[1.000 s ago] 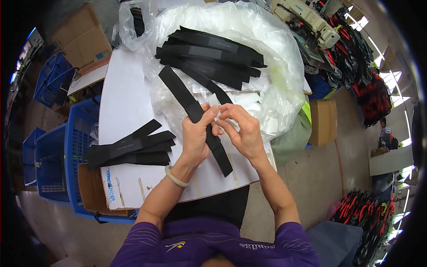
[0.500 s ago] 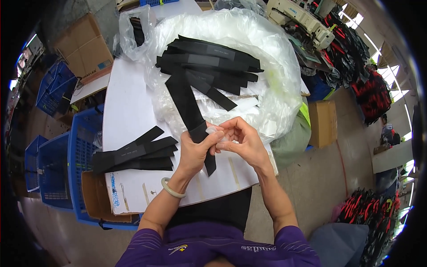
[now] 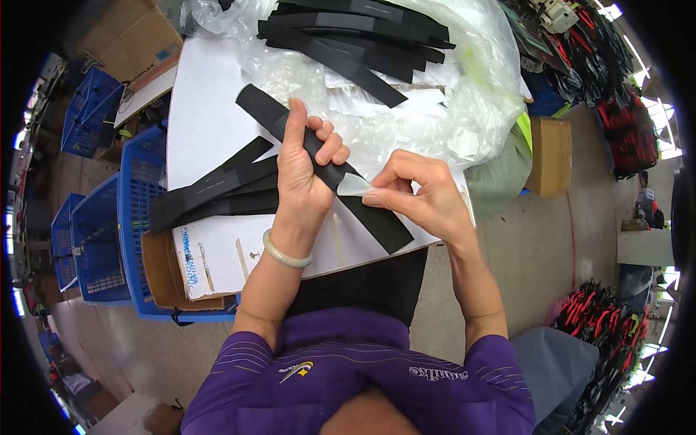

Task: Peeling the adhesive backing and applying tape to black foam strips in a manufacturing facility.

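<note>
While the left hand (image 3: 304,163) curls its fingers around a black strap (image 3: 330,175) over the white table (image 3: 210,94), the right hand (image 3: 429,194) pinches a whitish piece (image 3: 352,185) (thumb against forefinger) at the strap's edge; beyond, black strips (image 3: 355,32) lie on crumpled plastic (image 3: 482,87).

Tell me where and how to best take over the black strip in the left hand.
Likely best to pinch the black strip at its lower-right end, coming from the near side, thumb and finger on opposite flat faces. That end sticks out flat and uncovered, while the left hand wraps the middle and the right hand pinches a white piece beside it.
</note>
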{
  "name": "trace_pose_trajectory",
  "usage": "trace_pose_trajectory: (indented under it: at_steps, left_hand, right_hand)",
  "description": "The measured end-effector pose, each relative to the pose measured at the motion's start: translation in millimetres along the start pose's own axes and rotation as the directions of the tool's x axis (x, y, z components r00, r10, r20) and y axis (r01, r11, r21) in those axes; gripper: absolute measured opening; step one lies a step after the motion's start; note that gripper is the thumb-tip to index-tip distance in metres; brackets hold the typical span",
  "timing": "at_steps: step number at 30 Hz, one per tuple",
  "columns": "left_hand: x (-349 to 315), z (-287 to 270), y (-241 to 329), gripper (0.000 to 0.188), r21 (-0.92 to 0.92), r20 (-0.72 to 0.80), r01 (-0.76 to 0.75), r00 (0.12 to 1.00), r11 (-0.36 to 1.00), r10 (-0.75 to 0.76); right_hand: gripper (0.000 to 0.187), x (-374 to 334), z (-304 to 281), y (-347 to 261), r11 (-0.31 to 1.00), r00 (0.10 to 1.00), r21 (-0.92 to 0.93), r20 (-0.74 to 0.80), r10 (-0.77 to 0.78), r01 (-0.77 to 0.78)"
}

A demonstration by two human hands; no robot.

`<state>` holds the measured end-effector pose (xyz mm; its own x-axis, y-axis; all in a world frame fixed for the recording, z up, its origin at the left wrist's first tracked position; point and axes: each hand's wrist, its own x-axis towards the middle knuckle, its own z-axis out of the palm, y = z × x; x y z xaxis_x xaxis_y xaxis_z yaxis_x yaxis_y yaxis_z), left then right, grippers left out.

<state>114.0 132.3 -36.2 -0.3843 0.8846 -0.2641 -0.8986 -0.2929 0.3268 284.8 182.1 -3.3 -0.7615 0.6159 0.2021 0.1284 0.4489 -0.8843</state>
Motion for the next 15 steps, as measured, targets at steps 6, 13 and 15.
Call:
trace_pose_trajectory:
  at_steps: [6,13,15]
  left_hand:
    - [-8.8,-1.6,1.6,0.038,0.038,0.087,-0.073,0.994,0.997,0.069]
    - [-14.0,1.2,-5.1,0.036,0.027,0.101,-0.180,0.979,0.983,0.177]
    - [-13.9,1.3,-5.6,0.035,0.005,0.100,-0.228,0.969,0.974,0.227]
  right_hand:
    - [0.016,-3.9,1.8,-6.0,0.996,1.000,-0.084,0.010,-0.023,0.024]
    - [0.020,-11.7,31.7,-9.1,0.964,0.959,-0.265,-0.275,-0.061,-0.015]
    - [0.022,-9.6,37.3,-7.5,0.956,0.944,-0.292,-0.308,-0.120,0.026]
